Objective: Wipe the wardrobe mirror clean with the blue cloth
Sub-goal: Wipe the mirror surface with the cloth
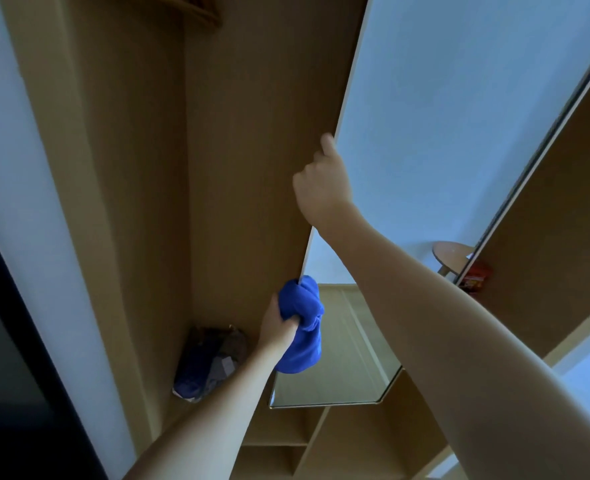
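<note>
The tall wardrobe mirror [459,133] stands swung out from the wooden wardrobe, its thin left edge facing me. My right hand [323,183] grips that left edge about halfway up, fingers curled round it. Lower on the same edge, my left hand [279,323] is closed on the bunched blue cloth [302,323], which wraps over the edge and presses against the glass. The mirror reflects a pale wall, a wooden floor and a small round table.
Inside the wardrobe, a dark crumpled bag [210,362] lies on the bottom shelf at the left. Open wooden compartments [279,445] sit below the mirror. A red box [475,277] rests on a shelf at the right. A dark door frame [16,341] borders the far left.
</note>
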